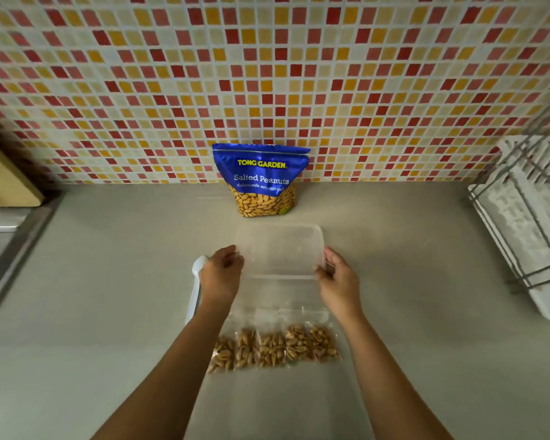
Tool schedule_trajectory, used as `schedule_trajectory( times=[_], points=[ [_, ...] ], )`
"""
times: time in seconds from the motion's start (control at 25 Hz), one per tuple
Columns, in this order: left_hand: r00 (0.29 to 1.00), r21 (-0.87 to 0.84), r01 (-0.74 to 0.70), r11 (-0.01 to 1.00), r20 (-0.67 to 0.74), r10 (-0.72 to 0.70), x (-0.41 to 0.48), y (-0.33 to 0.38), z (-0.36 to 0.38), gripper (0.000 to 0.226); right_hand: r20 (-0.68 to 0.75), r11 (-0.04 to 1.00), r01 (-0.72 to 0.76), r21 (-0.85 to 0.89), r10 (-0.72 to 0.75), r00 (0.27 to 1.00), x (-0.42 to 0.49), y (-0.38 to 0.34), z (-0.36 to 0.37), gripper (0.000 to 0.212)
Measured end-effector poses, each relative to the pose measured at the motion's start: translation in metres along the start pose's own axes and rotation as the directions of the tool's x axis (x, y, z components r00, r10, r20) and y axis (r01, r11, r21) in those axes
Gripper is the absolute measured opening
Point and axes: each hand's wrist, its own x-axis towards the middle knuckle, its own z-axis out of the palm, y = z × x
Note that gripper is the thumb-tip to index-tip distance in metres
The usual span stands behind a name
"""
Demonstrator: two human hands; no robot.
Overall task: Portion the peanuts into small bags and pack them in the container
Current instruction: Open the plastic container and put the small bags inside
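At the far left a wooden board leans against the tiled wall, and below it a steel sink edge borders the grey counter. Further in, a white scoop lies on the counter with its bowl pointing away from the person, partly hidden behind the left hand. That hand has its fingers curled against the left rim of the clear container, grasping it. The container stands at the middle of the counter, open side up, and nothing can be seen inside it. Behind it, close to its far edge but apart from it, the blue peanut bag stands upright against the wall, its clear lower window showing nuts. On the near side of the container, between the two forearms, a row of small bags lies flat, side by side and overlapping a little, each with peanuts gathered at its near end. The right hand holds the container's near right corner, thumb on the near side and fingers curled over the right rim. At the far right a white dish rack with grey wire bars sits well apart from everything else
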Motion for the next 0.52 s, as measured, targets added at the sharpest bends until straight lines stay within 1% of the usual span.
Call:
schedule_trajectory(
  times=[0.08,0.2,0.32,0.4,0.44,0.48,0.52],
  points=[
    [1.0,0.026,-0.002,1.0,-0.03,0.003,0.003,-0.012,-0.017,0.031,0.025,1.0,0.018,-0.02,-0.017,1.0,-0.006,0.0,0.018,0.046],
    [1.0,0.044,-0.003,0.999,0.012,0.003,0.004,-0.02,-0.022,0.031,0.025,0.997,0.016,-0.076,-0.014,1.0,-0.009,0.004,0.024,0.046],
    [0.999,0.14,-0.019,0.99,0.039,0.014,0.001,-0.017,-0.022,0.035,0.058,0.993,0.005,-0.122,0.002,0.998,-0.01,0.002,0.021,0.049],
    [0.998,0.176,-0.063,0.982,0.025,0.06,-0.004,-0.011,-0.022,0.036,0.07,0.982,0.033,-0.184,-0.02,0.997,-0.014,-0.003,0.018,0.052],
    [0.996,0.169,-0.087,0.982,0.007,0.087,-0.007,-0.007,-0.023,0.037,0.064,0.974,0.058,-0.217,-0.046,0.997,-0.017,-0.008,0.017,0.053],
    [0.995,0.12,-0.099,0.988,-0.015,0.102,-0.008,-0.003,-0.025,0.037,0.052,0.968,0.091,-0.234,-0.081,0.995,-0.021,-0.014,0.016,0.054],
    [0.995,0.012,-0.097,0.995,-0.029,0.097,-0.007,0.002,-0.027,0.036,0.034,0.967,0.128,-0.22,-0.123,0.992,-0.025,-0.022,0.014,0.055]
  ],
)
